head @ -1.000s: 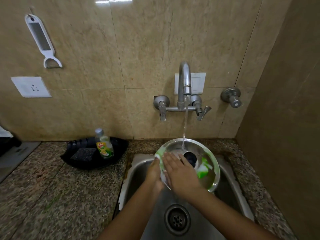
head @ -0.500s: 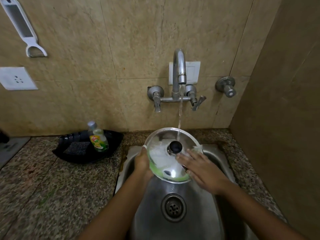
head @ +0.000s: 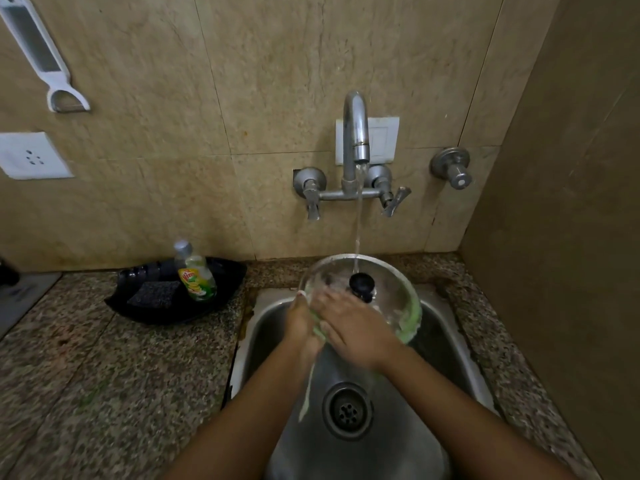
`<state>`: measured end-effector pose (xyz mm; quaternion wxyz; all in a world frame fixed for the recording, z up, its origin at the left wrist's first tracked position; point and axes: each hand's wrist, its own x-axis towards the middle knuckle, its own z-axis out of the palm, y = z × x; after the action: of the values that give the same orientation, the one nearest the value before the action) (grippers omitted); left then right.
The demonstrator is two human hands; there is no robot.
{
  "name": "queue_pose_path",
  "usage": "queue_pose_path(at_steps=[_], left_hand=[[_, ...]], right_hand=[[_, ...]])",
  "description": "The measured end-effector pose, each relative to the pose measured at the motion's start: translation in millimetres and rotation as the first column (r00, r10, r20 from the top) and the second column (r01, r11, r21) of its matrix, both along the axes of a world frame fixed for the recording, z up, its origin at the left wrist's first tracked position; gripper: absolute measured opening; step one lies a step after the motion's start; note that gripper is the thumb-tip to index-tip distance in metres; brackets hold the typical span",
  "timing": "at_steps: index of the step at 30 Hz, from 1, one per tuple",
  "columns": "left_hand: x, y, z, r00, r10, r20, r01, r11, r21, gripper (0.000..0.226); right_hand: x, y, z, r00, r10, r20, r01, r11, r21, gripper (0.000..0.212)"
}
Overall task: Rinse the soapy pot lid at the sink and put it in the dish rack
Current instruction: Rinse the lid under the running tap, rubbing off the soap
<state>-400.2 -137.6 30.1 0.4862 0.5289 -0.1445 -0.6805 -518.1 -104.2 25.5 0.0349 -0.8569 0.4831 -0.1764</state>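
Note:
A round steel pot lid (head: 391, 292) with a black knob (head: 362, 283) is held tilted over the steel sink (head: 446, 341), under the running tap (head: 356, 133). Greenish-white soap clings to its right and lower rim, and a soapy stream drips down into the basin. My left hand (head: 301, 323) grips the lid's left edge. My right hand (head: 353, 327) lies flat across the lid's face, fingers spread toward the left rim. The water stream lands just beside the knob. No dish rack shows in this view.
A black tray (head: 145, 306) on the granite counter left of the sink holds a dish soap bottle (head: 195, 271) and a dark scrub pad (head: 152, 292). The drain (head: 347, 410) lies below my hands. A brown wall closes off the right side. A white peeler (head: 45, 57) hangs on the tiles.
My right hand has slid from the lid's right side across its face to the left edge. Much of the white foam on the face is gone, leaving soap on the right rim.

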Motion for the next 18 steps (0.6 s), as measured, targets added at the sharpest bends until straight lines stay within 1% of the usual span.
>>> queue_pose_path(at_steps=[1,2,5,7,9,11,13,14,15,16,18], left_hand=[[-1,-1,-2,0.999,-0.041,-0.006,0.041,0.999,-0.009,0.049],[-2,0,0,0.997,-0.078,0.004,0.078,0.997,0.005,0.051],[3,-14,-3,0.997,-0.063,0.053,0.06,0.997,0.046,0.068],[-1,-8,4,0.996,-0.077,0.05,0.075,0.996,0.05,0.062],[-8,0,6,0.992,-0.116,0.057,0.114,0.993,0.028,0.05],[-10,2,2,0.987,-0.153,0.042,0.153,0.988,-0.012,0.048],[-5,-4,1,0.991,-0.132,0.028,0.133,0.991,-0.015,0.048],[-3,-8,-1,0.992,-0.122,0.036,0.123,0.992,-0.01,0.046],[-4,-9,-1,0.992,-0.123,0.036,0.124,0.992,-0.02,0.043],[-6,-7,1,0.99,-0.132,0.054,0.133,0.991,-0.028,0.041],[-15,-2,7,0.981,-0.16,0.111,0.165,0.985,-0.045,0.034]], right_hand=[[5,0,3,0.999,-0.038,0.008,0.037,0.999,0.029,0.052],[6,4,1,1.0,-0.023,-0.002,0.023,1.0,0.016,0.053],[-19,32,-6,0.99,0.098,-0.104,-0.093,0.995,0.046,0.058],[-20,35,-5,0.988,0.079,-0.131,-0.076,0.997,0.025,0.059],[-4,19,8,0.992,0.015,-0.125,-0.011,0.999,0.032,0.056],[9,-1,24,0.983,-0.065,-0.171,0.065,0.998,-0.008,0.049],[8,-18,35,0.945,-0.136,-0.297,0.134,0.991,-0.025,0.048],[3,-24,41,0.906,-0.194,-0.376,0.202,0.979,-0.018,0.049],[-4,-31,45,0.852,-0.277,-0.444,0.309,0.951,-0.001,0.049],[-10,-38,48,0.791,-0.364,-0.492,0.432,0.902,0.026,0.049],[-12,-49,59,0.689,-0.486,-0.538,0.62,0.779,0.089,0.049]])
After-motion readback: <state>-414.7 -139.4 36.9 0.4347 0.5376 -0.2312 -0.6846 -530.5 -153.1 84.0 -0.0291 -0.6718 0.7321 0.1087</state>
